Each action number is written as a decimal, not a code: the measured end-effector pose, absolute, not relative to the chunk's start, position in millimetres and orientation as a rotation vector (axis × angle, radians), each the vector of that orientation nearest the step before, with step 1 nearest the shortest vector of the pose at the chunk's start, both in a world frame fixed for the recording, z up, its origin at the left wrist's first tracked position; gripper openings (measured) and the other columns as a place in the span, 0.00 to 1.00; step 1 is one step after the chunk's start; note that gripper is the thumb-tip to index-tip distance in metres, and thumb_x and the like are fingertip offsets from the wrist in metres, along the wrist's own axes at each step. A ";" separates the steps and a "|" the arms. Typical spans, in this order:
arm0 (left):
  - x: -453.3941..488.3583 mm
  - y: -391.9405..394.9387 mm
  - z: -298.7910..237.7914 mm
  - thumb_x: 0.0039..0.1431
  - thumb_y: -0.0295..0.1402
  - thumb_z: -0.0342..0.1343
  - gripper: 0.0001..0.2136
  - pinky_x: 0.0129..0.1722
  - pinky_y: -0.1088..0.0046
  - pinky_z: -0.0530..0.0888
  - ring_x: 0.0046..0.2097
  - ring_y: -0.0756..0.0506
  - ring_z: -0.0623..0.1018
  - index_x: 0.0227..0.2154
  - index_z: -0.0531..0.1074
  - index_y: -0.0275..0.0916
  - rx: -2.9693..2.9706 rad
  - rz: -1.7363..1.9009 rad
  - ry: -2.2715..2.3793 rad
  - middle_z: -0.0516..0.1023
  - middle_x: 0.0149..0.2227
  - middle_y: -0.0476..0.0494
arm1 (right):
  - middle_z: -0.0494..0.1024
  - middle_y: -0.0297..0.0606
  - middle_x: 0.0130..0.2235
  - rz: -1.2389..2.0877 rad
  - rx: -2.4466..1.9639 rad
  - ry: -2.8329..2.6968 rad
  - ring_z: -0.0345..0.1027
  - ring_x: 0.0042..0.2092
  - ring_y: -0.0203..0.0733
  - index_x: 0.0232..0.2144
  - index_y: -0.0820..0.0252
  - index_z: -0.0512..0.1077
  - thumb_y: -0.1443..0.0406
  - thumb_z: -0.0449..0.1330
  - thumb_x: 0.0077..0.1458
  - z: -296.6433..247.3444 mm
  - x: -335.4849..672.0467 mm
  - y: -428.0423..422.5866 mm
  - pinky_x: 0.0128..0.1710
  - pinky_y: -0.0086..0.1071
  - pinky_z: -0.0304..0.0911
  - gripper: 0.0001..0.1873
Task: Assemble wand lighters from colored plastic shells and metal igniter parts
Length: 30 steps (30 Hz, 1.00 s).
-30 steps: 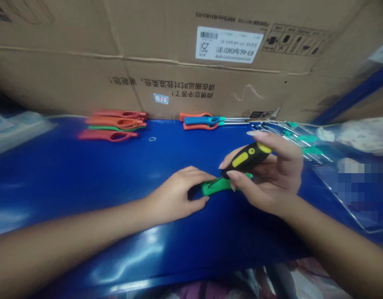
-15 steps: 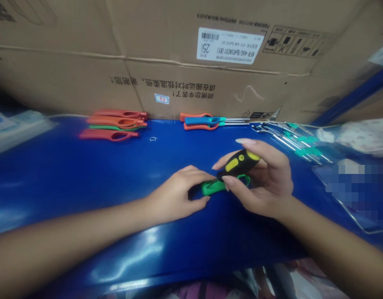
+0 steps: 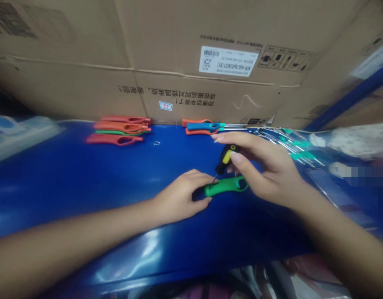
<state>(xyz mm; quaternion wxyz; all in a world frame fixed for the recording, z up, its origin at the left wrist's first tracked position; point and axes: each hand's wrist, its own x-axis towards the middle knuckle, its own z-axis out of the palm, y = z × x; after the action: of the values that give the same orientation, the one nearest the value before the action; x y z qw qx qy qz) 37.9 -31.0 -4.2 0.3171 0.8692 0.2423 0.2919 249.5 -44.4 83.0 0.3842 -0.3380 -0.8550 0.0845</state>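
A green lighter casing (image 3: 226, 187) lies on the blue tabletop, with a finger-loop opening at its right end. My left hand (image 3: 182, 194) pinches its left end between thumb and fingers. In my right hand (image 3: 271, 170) is a black-and-yellow screwdriver (image 3: 225, 159), tilted with its thin shaft pointing down to the casing's left part. The shaft's tip meets the casing close to my left fingers; whether it sits in a screw is too small to tell. My right palm hides part of the screwdriver's handle.
Several red, orange and green casings (image 3: 118, 128) lie at the back left. Blue and orange lighters with metal tubes (image 3: 207, 126) lie at the back centre. Metal rods with teal parts (image 3: 299, 147) are at the right. A cardboard box (image 3: 166, 37) stands behind the blue table (image 3: 85, 178).
My right fingers have shifted on the screwdriver, which now stands steeper with its shaft showing. More of the green casing is visible. The whole view has shifted slightly.
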 end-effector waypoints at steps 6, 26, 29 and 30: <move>37.0 -31.0 -6.7 0.60 0.27 0.60 0.18 0.56 0.62 0.72 0.53 0.42 0.76 0.53 0.73 0.39 2.314 0.757 0.614 0.79 0.52 0.42 | 0.79 0.37 0.33 -0.221 -0.770 -2.193 0.74 0.32 0.40 0.42 0.57 0.76 0.59 0.66 0.59 89.1 240.9 -39.2 0.32 0.32 0.70 0.11; 37.4 -30.8 -1.5 0.62 0.27 0.57 0.13 0.56 0.59 0.71 0.53 0.41 0.76 0.50 0.74 0.39 2.329 0.743 0.581 0.79 0.50 0.41 | 0.80 0.37 0.34 -0.067 -0.716 -2.137 0.73 0.33 0.40 0.48 0.52 0.77 0.60 0.64 0.60 84.3 243.5 -41.9 0.33 0.33 0.72 0.13; 37.5 -31.0 -1.1 0.63 0.27 0.56 0.15 0.56 0.61 0.71 0.52 0.42 0.76 0.52 0.73 0.39 2.329 0.727 0.572 0.79 0.50 0.42 | 0.81 0.41 0.43 -0.044 -0.739 -2.134 0.75 0.36 0.41 0.56 0.52 0.73 0.60 0.58 0.64 82.0 243.7 -42.6 0.36 0.36 0.74 0.18; 37.4 -31.0 -1.0 0.63 0.27 0.56 0.15 0.56 0.61 0.71 0.52 0.42 0.76 0.53 0.72 0.40 2.328 0.719 0.574 0.79 0.50 0.42 | 0.81 0.42 0.46 0.087 -0.755 -2.134 0.75 0.37 0.41 0.59 0.53 0.70 0.62 0.55 0.66 80.7 243.4 -42.8 0.35 0.36 0.74 0.20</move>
<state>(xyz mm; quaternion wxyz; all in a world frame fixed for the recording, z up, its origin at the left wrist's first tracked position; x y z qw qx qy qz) 37.4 -31.0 -1.0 0.3139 0.8830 0.2176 0.2727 243.4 -42.8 80.7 0.4242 -0.3020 -0.8530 0.0349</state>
